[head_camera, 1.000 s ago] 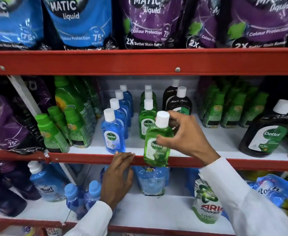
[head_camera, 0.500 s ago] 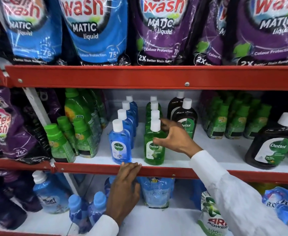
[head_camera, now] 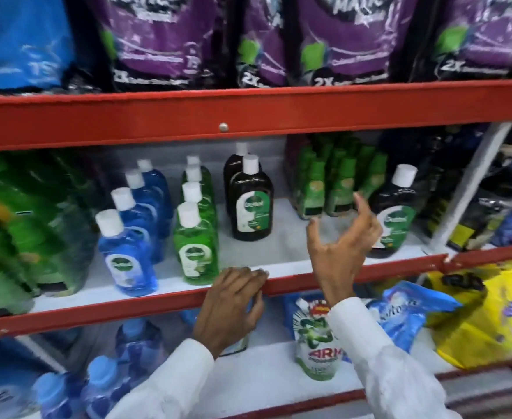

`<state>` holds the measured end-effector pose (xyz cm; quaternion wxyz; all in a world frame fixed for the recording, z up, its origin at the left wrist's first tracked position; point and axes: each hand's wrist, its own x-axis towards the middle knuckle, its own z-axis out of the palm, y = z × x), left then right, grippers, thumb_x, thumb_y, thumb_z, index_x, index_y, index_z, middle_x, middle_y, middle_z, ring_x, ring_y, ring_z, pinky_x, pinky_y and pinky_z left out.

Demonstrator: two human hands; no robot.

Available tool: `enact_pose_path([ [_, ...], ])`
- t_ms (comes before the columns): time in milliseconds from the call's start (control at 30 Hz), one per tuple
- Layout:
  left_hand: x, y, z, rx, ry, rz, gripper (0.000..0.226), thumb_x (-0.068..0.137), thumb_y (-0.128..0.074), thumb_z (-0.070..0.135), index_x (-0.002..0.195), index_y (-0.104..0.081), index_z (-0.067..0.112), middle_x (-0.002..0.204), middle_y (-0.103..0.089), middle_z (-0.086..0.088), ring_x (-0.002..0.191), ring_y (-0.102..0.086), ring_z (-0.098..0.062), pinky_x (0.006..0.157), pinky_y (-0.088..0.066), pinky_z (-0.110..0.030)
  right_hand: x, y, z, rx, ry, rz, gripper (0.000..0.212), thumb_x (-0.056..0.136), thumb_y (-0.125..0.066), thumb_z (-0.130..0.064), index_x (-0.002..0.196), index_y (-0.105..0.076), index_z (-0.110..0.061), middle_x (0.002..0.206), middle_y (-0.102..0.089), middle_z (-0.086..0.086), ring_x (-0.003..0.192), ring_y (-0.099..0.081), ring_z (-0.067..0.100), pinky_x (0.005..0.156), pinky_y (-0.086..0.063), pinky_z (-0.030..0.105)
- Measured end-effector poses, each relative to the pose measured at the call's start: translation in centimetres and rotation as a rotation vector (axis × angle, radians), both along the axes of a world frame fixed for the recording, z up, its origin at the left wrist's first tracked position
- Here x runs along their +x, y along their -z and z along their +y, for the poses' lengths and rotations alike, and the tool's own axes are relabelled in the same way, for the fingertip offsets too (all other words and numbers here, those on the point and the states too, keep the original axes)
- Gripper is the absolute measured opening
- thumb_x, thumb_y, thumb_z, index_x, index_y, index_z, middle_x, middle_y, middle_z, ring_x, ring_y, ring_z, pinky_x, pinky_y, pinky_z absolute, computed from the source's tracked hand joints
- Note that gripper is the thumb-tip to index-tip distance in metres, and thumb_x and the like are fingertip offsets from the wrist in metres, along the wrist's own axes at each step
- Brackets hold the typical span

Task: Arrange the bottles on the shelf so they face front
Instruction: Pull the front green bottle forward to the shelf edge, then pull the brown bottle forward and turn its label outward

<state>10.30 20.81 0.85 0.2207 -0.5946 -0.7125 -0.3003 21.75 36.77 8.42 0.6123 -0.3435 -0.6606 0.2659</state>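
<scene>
On the middle shelf point(head_camera: 288, 252) stand rows of white-capped bottles. The front green bottle point(head_camera: 195, 249) is upright with its label facing me, next to the front blue bottle point(head_camera: 126, 258). A dark brown bottle point(head_camera: 250, 204) stands further back, and a larger dark bottle point(head_camera: 395, 213) stands at the right. My right hand point(head_camera: 341, 240) hovers empty with fingers spread, between the two dark bottles and close to the larger one. My left hand point(head_camera: 233, 300) rests on the shelf's red front edge, fingers curled over it, just right of the green bottle.
Small green bottles point(head_camera: 333, 182) fill the back right, larger green bottles point(head_camera: 31, 231) the left. Purple and blue detergent pouches point(head_camera: 164, 40) hang above. The lower shelf holds blue bottles point(head_camera: 103, 385), a green-white pouch point(head_camera: 318, 340) and yellow bags point(head_camera: 484, 316). A white upright point(head_camera: 472, 182) stands at the right.
My right hand set the green bottle down at the front of its row, let go and moved right toward the larger dark bottle. The view swung right. My left hand stayed on the edge.
</scene>
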Motion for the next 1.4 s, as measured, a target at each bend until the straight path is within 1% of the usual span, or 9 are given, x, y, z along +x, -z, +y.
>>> enact_pose_path([
  [167, 0.0, 0.4, 1.8, -0.028, 0.027, -0.076, 0.035, 0.081, -0.055, 0.019, 0.111, -0.072, 0.015, 0.107, -0.076, -0.001, 0.101, -0.064, -0.015, 0.101, -0.036, -0.017, 2.1, 1.3, 6.7, -0.151, 0.281, -0.132, 0.112, 0.069, -0.083, -0.039, 0.154, -0.016, -0.006, 0.164, -0.017, 0.019, 0.149, -0.020, 0.037, 0.122, -0.015, 0.046],
  [267, 0.2, 0.6, 1.6, -0.044, 0.014, -0.136, 0.037, 0.082, -0.052, 0.019, 0.113, -0.072, 0.015, 0.111, -0.075, 0.000, 0.107, -0.058, -0.009, 0.106, -0.029, -0.010, 2.6, 2.0, 9.3, -0.251, 0.271, -0.153, 0.119, 0.069, -0.085, -0.041, 0.153, -0.011, -0.001, 0.160, -0.022, 0.024, 0.145, -0.025, 0.042, 0.118, -0.027, 0.055],
  [600, -0.7, 1.3, -0.5, 0.075, -0.027, -0.076, 0.027, 0.086, -0.056, 0.012, 0.106, -0.074, 0.013, 0.103, -0.076, 0.001, 0.095, -0.064, -0.016, 0.093, -0.047, -0.027, 0.7, 1.4, 7.0, -0.211, 0.055, -0.190, 0.111, 0.052, -0.094, -0.036, 0.134, -0.030, 0.003, 0.134, -0.045, 0.023, 0.125, -0.044, 0.041, 0.105, -0.042, 0.054],
  [733, -1.0, 1.5, -1.8, 0.099, -0.052, -0.104, 0.027, 0.086, -0.056, 0.010, 0.108, -0.073, 0.010, 0.106, -0.076, -0.001, 0.098, -0.062, -0.013, 0.102, -0.041, -0.017, -2.9, 0.7, 2.0, -0.195, -0.086, -0.201, 0.107, 0.045, -0.093, -0.043, 0.125, -0.035, -0.002, 0.124, -0.050, 0.019, 0.116, -0.051, 0.038, 0.099, -0.048, 0.055],
  [933, -1.1, 1.6, -3.5, 0.043, -0.046, -0.171, 0.036, 0.087, -0.051, 0.014, 0.118, -0.067, 0.012, 0.117, -0.072, -0.003, 0.113, -0.059, -0.016, 0.106, -0.040, -0.032, -6.6, 0.2, -4.0, -0.181, -0.226, -0.278, 0.110, 0.044, -0.090, -0.048, 0.130, -0.038, -0.004, 0.123, -0.053, 0.014, 0.115, -0.057, 0.036, 0.097, -0.053, 0.051],
  [1067, -1.2, 1.6, -4.4, -0.004, -0.061, -0.216, 0.040, 0.087, -0.048, 0.015, 0.123, -0.065, 0.014, 0.124, -0.069, -0.002, 0.121, -0.057, -0.015, 0.109, -0.038, -0.030, -7.5, 0.5, -5.5, -0.201, -0.201, -0.393, 0.107, 0.049, -0.090, -0.049, 0.129, -0.038, 0.001, 0.124, -0.051, 0.018, 0.116, -0.052, 0.040, 0.100, -0.048, 0.051],
  [1233, -0.1, 0.5, -3.7, 0.108, -0.118, -0.282, 0.036, 0.090, -0.049, 0.024, 0.121, -0.065, 0.019, 0.119, -0.071, 0.001, 0.114, -0.059, -0.009, 0.101, -0.045, -0.030, -6.5, 0.8, -4.8, -0.135, -0.235, -0.398, 0.118, 0.045, -0.089, -0.065, 0.129, -0.040, 0.001, 0.126, -0.051, 0.018, 0.121, -0.048, 0.037, 0.102, -0.048, 0.050],
  [1333, 0.6, -0.6, -3.0, 0.180, -0.172, -0.437, 0.042, 0.092, -0.054, 0.034, 0.134, -0.056, 0.024, 0.125, -0.066, 0.010, 0.114, -0.060, -0.002, 0.101, -0.045, -0.022, -4.8, 2.0, -2.0, -0.070, -0.422, -0.422, 0.126, 0.043, -0.086, -0.074, 0.142, -0.037, -0.014, 0.137, -0.050, 0.009, 0.127, -0.047, 0.026, 0.108, -0.046, 0.043],
  [1400, 0.5, -1.1, -2.2, 0.185, -0.198, -0.488, 0.050, 0.091, -0.057, 0.034, 0.139, -0.049, 0.023, 0.129, -0.064, 0.009, 0.116, -0.060, -0.003, 0.102, -0.045, -0.024, -3.5, 2.5, 0.4, -0.103, -0.576, -0.493, 0.113, 0.045, -0.088, -0.071, 0.138, -0.042, -0.026, 0.133, -0.057, -0.001, 0.123, -0.055, 0.016, 0.104, -0.050, 0.038],
])
